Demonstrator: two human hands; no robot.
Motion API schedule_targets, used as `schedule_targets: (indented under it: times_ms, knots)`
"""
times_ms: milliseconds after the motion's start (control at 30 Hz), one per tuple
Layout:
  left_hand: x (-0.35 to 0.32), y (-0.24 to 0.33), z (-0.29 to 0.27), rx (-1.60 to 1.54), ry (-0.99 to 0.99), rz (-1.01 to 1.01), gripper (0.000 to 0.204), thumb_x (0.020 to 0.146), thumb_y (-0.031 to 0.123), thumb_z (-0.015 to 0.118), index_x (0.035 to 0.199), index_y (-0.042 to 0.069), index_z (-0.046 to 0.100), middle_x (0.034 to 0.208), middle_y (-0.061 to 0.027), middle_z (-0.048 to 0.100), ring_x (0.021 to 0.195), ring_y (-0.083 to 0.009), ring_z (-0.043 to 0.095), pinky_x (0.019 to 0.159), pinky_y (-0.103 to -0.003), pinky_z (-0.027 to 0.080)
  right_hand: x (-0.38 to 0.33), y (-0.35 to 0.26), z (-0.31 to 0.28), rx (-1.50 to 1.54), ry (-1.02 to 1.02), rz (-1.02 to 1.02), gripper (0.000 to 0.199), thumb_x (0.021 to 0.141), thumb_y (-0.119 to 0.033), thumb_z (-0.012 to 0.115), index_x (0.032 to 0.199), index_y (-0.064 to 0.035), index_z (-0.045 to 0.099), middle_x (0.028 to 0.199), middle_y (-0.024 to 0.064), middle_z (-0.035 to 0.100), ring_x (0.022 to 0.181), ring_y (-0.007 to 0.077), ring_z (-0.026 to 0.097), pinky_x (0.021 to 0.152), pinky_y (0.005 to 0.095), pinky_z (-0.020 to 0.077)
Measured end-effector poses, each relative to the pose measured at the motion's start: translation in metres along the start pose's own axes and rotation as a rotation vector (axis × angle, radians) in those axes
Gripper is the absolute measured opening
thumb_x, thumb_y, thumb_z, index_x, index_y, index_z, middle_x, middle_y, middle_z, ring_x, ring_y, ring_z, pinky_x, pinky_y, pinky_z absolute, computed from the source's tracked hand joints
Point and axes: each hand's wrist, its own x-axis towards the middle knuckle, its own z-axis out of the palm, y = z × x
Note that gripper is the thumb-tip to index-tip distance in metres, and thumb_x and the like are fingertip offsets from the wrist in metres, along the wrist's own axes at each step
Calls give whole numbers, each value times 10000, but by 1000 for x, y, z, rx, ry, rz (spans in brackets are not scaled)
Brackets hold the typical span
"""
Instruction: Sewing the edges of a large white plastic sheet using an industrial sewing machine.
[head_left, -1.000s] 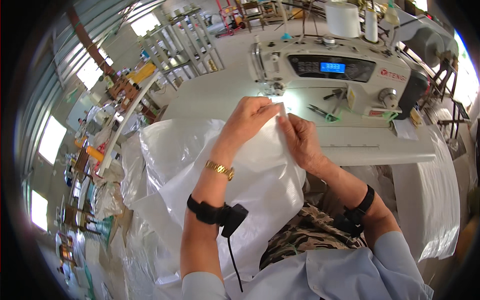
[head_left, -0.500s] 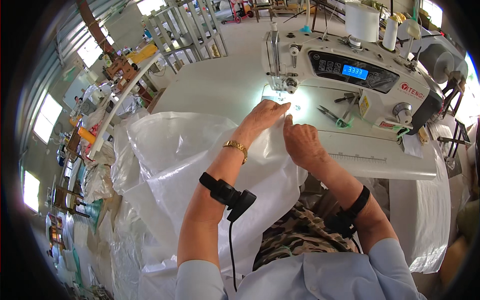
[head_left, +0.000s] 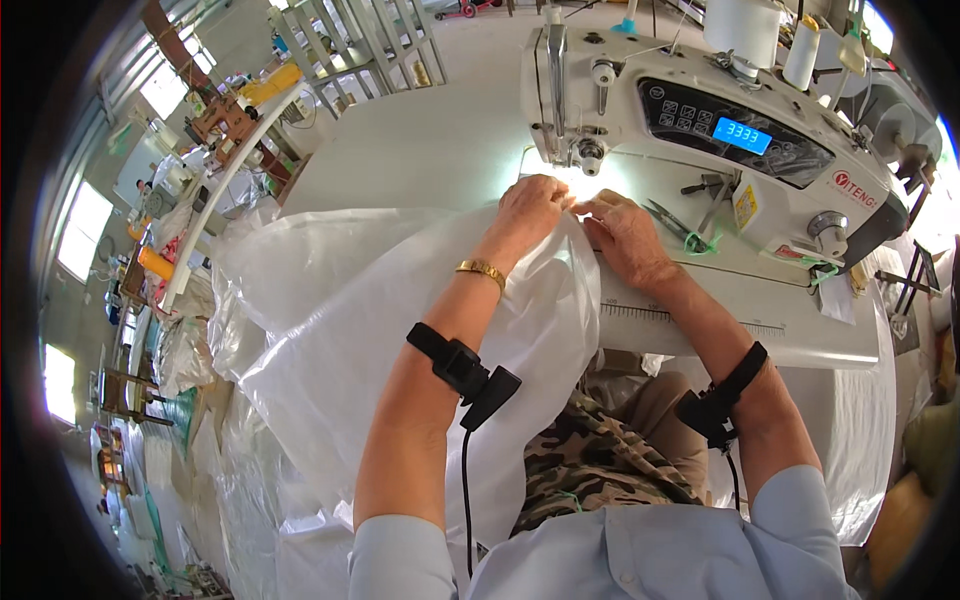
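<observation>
Both hands (head_left: pixel 580 225) now nearer the needle, on white table (head_left: pixel 420 150).

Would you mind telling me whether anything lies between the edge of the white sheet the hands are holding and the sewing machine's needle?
Nothing visible does. The left hand and right hand pinch the white sheet just before the needle area; the scissors lie off to the right.

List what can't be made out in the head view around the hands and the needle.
- Needle tip: washed out by lamp glare by the sewing machine.
- Fingertips of left hand and right hand: buried in white fabric folds.
- Fabric's lower end: cut off by the frame's bottom edge.
</observation>
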Motion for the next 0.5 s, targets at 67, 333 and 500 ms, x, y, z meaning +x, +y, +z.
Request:
schedule_targets:
  times_ms: [67,333,500]
  knots:
    - [-2,-20,15,-63,172,52,229,861,200,680,937,-16,685,874,-200,684,887,-363,648,813,-402,507,3,-7,0,-66,-48,-39,185,861,-83,618,1024,-81,704,1081,105,654,970,301,620,846,396,491]
    - [-23,2,-1,331,443,144,267,776,197,745,972,22,703,1047,-110,683,1039,-326,608,898,-402,472,4,-7,4,-234,-112,-208,190,904,-198,572,1016,-76,666,1041,94,640,1057,268,577,919,425,445]
    - [-78,33,-3,119,265,178,348,807,227,721,1092,33,668,1118,-106,659,1091,-325,586,963,-405,444,-2,-3,5,-295,-106,-131,198,913,-231,569,1004,-69,638,1036,90,639,1039,276,580,902,433,442]
